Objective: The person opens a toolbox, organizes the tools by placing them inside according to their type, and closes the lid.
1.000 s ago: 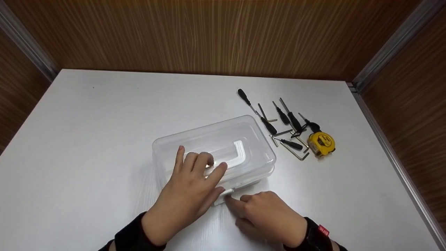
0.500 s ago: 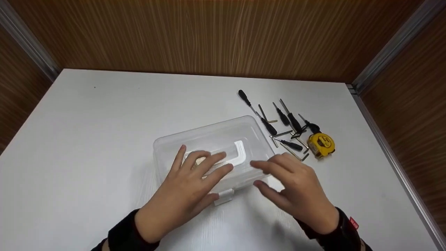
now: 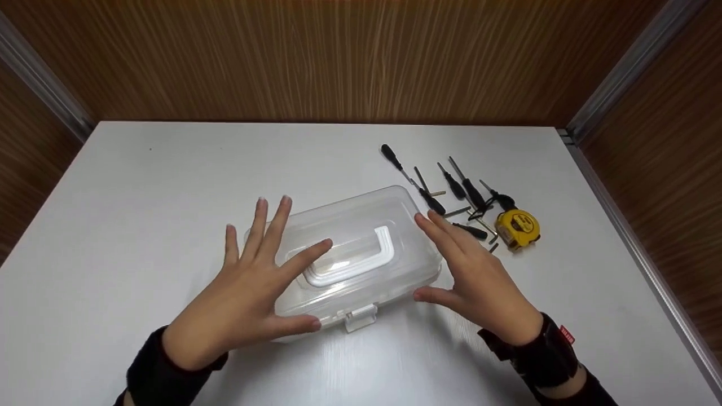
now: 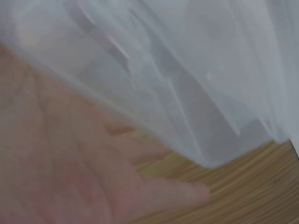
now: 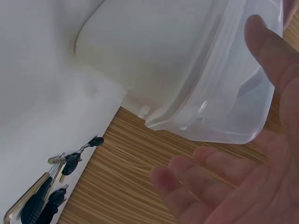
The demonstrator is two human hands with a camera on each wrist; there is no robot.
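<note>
clear plastic box (image 3: 361,254) with a white handle (image 3: 352,262) on its lid and a front latch (image 3: 361,317) sits at the middle of the white tabletop (image 3: 141,186). left hand (image 3: 248,293) hovers at its 8 o'clock with fingers spread wide and holding nothing, and right hand (image 3: 474,276) hovers at its 4 o'clock, also flat and spread, holding nothing. black screwdrivers (image 3: 462,189), hex keys (image 3: 488,230) and a yellow tape measure (image 3: 519,228) lie at the box's 2 o'clock.

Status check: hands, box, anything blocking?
Left hand and right hand open, fingers spread, flanking clear plastic box. Lid down, latch facing the person. Screwdrivers and tape measure lie right of box.
</note>
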